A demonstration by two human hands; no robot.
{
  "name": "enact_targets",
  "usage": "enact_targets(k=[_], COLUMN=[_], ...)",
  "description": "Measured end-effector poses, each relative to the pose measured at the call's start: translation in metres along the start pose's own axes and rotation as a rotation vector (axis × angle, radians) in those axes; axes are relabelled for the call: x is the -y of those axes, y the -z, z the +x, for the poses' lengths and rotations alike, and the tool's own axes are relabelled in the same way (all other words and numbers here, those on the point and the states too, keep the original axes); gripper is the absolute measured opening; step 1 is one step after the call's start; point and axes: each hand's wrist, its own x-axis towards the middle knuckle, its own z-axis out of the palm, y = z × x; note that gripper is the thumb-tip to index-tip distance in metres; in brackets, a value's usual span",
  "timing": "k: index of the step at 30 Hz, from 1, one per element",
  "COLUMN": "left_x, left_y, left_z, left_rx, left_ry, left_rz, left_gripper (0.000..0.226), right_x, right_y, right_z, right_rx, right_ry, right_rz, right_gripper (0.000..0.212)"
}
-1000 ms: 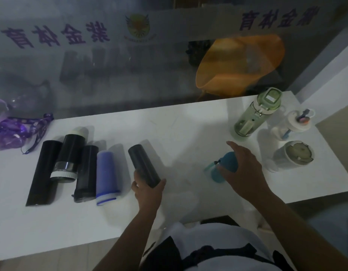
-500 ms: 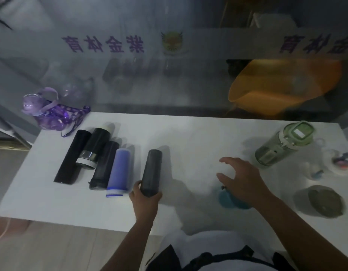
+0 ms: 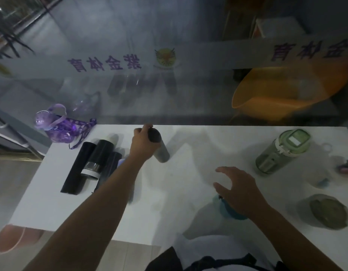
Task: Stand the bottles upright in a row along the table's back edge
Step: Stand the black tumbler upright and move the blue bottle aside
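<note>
My left hand is shut around the top of a dark grey bottle, which stands nearly upright near the back edge of the white table. Three black bottles lie side by side at the left, and my forearm hides most of a blue-purple one beside them. My right hand hovers open over a teal bottle near the front. A green bottle stands at the right. A grey-lidded cup and a small white bottle stand at the far right.
A purple transparent bottle with a strap rests off the table's back left corner. A glass wall with purple lettering rises directly behind the table. An orange tub shows through it.
My left hand has lifted the dark grey bottle from beside the lying bottles, carried it back and tipped it nearly upright. My right hand has risen slightly off the teal bottle.
</note>
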Motion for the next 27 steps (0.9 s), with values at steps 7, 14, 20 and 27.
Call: enact_targets(k=[7, 14, 20, 27], left_x=[-0.013, 0.010, 0.020, 0.054], left_y=[-0.006, -0.002, 0.009, 0.030], left_z=[0.016, 0.011, 0.014, -0.018], left_rx=[0.102, 0.100, 0.148, 0.066], left_ry=[-0.187, -0.201, -0.251, -0.231], left_rz=[0.142, 0.111, 0.005, -0.038], left_gripper=[0.060, 0.070, 0.079, 0.076], right_x=[0.011, 0.030, 0.050, 0.068], right_y=[-0.009, -0.019, -0.039, -0.059], right_z=[-0.026, -0.047, -0.059, -0.059], right_rx=[-0.062, -0.107, -0.179, -0.059], right_ry=[-0.033, -0.071, -0.079, -0.020], right_rz=[-0.020, 0.061, 0.090, 0.049], right_gripper=[0.048, 0.050, 0.052, 0.052])
